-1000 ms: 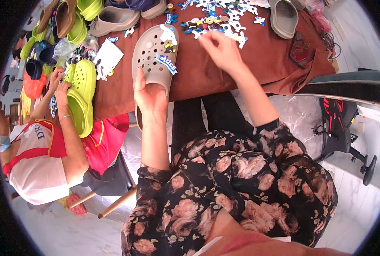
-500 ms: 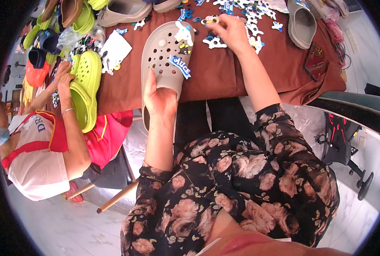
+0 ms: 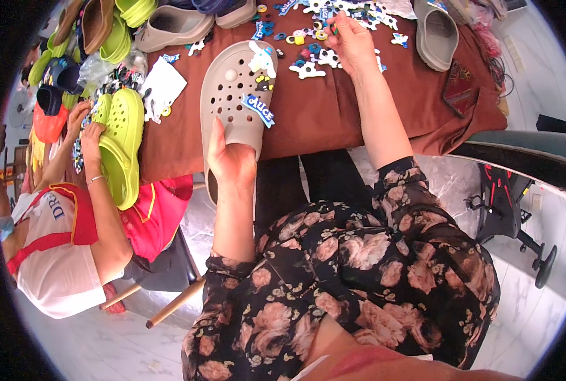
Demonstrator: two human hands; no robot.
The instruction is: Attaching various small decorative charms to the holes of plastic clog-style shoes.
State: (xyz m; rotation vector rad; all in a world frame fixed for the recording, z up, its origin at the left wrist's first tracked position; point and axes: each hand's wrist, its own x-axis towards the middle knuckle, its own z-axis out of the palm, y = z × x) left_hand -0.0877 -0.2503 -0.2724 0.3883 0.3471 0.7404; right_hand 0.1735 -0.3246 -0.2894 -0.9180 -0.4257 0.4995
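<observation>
A grey-beige clog (image 3: 222, 95) with vent holes rests in my left hand (image 3: 234, 166), which grips its heel end at the table's near edge, thumb up along the side. Along the clog's right side sit a white character charm (image 3: 261, 58), a small black-and-yellow charm (image 3: 264, 83) and a blue lettered charm (image 3: 257, 111). A round white piece (image 3: 231, 74) shows on its top. My right hand (image 3: 354, 47) is over the loose charms with fingertips pinched together; what they hold, if anything, is too small to name. White charms (image 3: 307, 70) lie beside it.
A brown cloth (image 3: 315, 127) covers the table. Another grey clog (image 3: 437, 38) stands at right, more clogs (image 3: 178, 28) at the back left. A white sheet (image 3: 165, 82) lies left of my clog. Beside me a co-worker's hands (image 3: 92, 143) hold a lime-green clog (image 3: 125, 124).
My right hand has moved slightly right and farther over the charms, and its fingers point more away from me. The clog stays in my left hand. The whole view has shifted a little.
</observation>
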